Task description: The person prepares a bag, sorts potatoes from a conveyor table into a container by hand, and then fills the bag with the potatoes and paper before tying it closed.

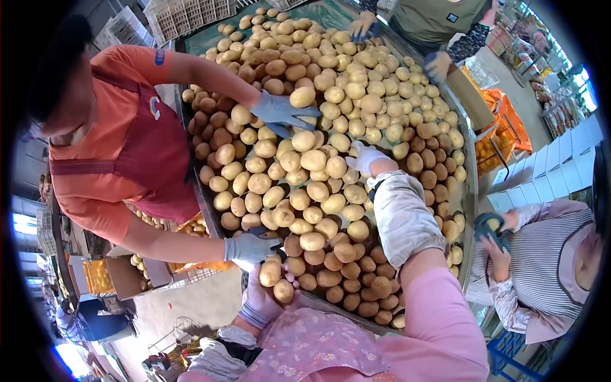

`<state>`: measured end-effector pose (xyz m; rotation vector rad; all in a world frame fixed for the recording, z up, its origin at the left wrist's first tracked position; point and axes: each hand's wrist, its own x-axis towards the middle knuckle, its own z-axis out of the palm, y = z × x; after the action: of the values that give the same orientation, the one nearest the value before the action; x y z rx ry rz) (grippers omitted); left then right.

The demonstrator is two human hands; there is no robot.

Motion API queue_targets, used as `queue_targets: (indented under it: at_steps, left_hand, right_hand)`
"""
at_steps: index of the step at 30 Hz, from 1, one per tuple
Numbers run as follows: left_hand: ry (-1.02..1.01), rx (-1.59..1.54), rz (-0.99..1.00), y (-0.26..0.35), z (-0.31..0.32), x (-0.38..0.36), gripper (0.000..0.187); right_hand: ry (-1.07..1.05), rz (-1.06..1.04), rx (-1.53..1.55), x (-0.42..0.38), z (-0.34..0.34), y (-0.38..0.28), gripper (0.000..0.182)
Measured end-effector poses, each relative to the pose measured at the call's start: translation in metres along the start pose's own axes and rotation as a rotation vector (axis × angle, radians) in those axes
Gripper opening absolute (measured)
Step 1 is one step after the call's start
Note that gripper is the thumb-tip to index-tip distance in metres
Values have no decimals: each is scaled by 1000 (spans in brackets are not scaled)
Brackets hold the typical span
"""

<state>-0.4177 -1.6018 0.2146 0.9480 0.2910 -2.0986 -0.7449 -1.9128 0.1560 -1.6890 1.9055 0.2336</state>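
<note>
In a white glove, my left hand is closed around two potatoes at the near edge of the sorting table, close to my floral apron. My right hand, gloved too, reaches far out over the potato pile. Its fingers are apart and lie among potatoes near the middle. Pale, clean-looking potatoes cover most of the table, and browner ones are heaped along my side.
At left, a co-worker in a maroon apron has two grey-gloved hands on the pile. Others stand at the far side and right, one holding a potato. White boxes and an orange-lined crate stand right; plastic crates sit behind.
</note>
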Motion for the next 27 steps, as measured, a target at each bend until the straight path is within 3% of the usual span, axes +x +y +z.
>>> queue_targets:
  at_steps: [4,8,9,12,13,14,16,19,24,27]
  left_hand:
    - [63,-16,69,-6,-17,-8,74]
    - [108,42,64,-3,-21,-9,71]
    - [114,67,64,-1,-20,-7,70]
    - [78,47,66,3,-11,-2,68]
    - [85,41,78,2,-10,-2,68]
    - [97,40,84,1,-8,-3,68]
    - [94,98,77,3,-1,-3,68]
    - [138,181,115,-2,10,0,70]
    - [103,85,114,-6,-8,-7,72]
    - [57,-1,146,-1,-28,-16,72]
  right_hand:
    - [21,-95,50,-50,0,-1,57]
    - [-143,-105,114,-78,25,26,50]
    - [-88,-150,222,-71,48,46,46]
    - [251,-71,1002,-75,69,60,39]
    - [360,-191,1001,-113,40,29,31]
    - [382,-238,931,-108,59,20,27]
    - [407,-518,503,-121,65,-16,24]
    - [362,-324,16,-116,81,-51,27]
    - [-180,-216,-489,-78,51,-90,36]
    - [-55,-289,-586,-88,57,-87,36]
